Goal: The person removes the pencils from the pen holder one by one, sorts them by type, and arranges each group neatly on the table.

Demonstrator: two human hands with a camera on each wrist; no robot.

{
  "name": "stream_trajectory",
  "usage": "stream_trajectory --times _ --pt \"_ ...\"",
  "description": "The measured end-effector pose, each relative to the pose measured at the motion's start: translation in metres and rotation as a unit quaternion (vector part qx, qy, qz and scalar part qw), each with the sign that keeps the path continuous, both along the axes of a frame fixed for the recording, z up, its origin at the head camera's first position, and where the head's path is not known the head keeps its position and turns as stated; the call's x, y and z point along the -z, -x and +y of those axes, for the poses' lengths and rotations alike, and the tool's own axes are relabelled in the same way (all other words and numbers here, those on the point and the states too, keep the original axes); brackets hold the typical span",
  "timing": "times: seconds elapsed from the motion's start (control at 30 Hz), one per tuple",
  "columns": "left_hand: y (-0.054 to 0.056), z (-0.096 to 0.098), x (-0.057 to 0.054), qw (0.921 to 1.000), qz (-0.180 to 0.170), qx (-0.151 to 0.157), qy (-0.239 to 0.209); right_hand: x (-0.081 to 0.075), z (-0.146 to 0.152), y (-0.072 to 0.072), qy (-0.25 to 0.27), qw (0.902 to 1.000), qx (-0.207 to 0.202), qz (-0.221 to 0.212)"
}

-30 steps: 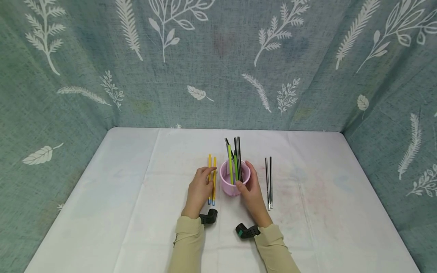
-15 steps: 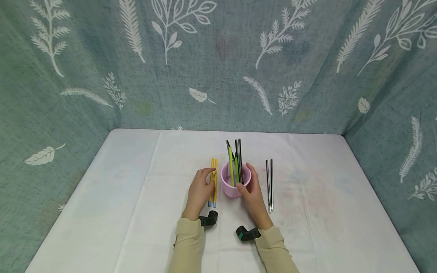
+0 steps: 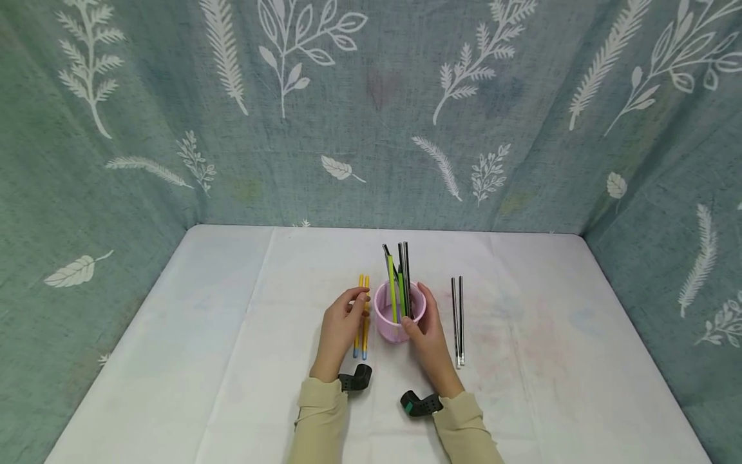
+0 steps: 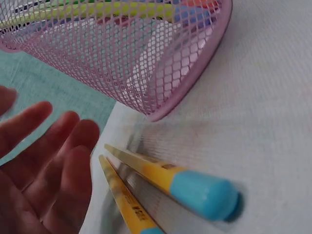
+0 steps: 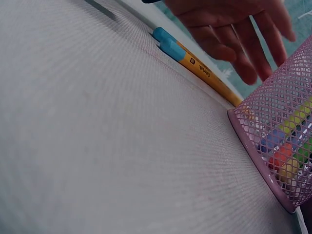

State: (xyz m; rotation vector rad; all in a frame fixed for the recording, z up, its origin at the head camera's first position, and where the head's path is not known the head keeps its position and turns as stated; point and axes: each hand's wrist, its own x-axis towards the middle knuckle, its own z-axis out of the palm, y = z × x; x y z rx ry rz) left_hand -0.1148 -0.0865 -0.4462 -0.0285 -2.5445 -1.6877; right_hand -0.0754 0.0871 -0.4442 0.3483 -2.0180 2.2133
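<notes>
A pink mesh pen cup (image 3: 387, 332) stands upright on the table, holding several slim green and dark pencils or pens (image 3: 391, 290). My right hand (image 3: 430, 338) grips the cup from its right side, thumb at the near rim and fingers round the far side. To the left of the cup, two yellow pencils (image 3: 364, 345) with blue ends lie side by side. Over them hovers my left hand (image 3: 339, 327), fingers loosely bent and holding nothing. In the left wrist view its fingers (image 4: 78, 170) are apart from the pencils (image 4: 195, 190) and the cup's base rim (image 4: 195, 77).
Two dark, shiny pencils (image 3: 458, 322) with pale near ends lie parallel to the right of the cup. A white cloth (image 3: 261, 399) covers the table. Behind and at both sides hangs a green leaf-patterned curtain (image 3: 382, 174).
The head view has tilted up slightly. My left hand has shifted its fingers over the yellow pencils, and more fingertips show beyond them. My right hand keeps its hold on the cup.
</notes>
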Motion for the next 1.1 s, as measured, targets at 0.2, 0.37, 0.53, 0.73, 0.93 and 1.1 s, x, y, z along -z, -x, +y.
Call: stream_trajectory --times 0.2,0.37,0.53,0.73,0.93,1.1 --pt "-0.001 0.003 -0.003 0.9984 -0.037 0.036 -0.023 -0.002 -0.001 0.0 -0.013 0.9999 0.003 -0.01" --pt "-0.002 0.005 -0.006 0.998 -0.03 0.054 -0.013 -0.004 -0.002 0.001 -0.01 0.9999 0.006 -0.001" --pt "-0.005 0.01 -0.007 0.9939 -0.039 0.103 0.009 -0.004 -0.001 -0.002 -0.011 0.9998 0.009 -0.013" --pt "-0.007 0.014 -0.005 0.987 -0.04 0.156 -0.002 -0.004 0.001 -0.003 -0.014 0.9998 0.006 -0.015" --pt "-0.01 0.019 -0.014 0.9755 -0.029 0.211 -0.054 -0.006 0.005 -0.003 -0.031 0.9991 0.026 0.013" --pt "-0.018 0.02 -0.033 0.9678 -0.045 0.233 -0.084 -0.007 0.008 -0.002 -0.015 0.9992 0.026 0.028"
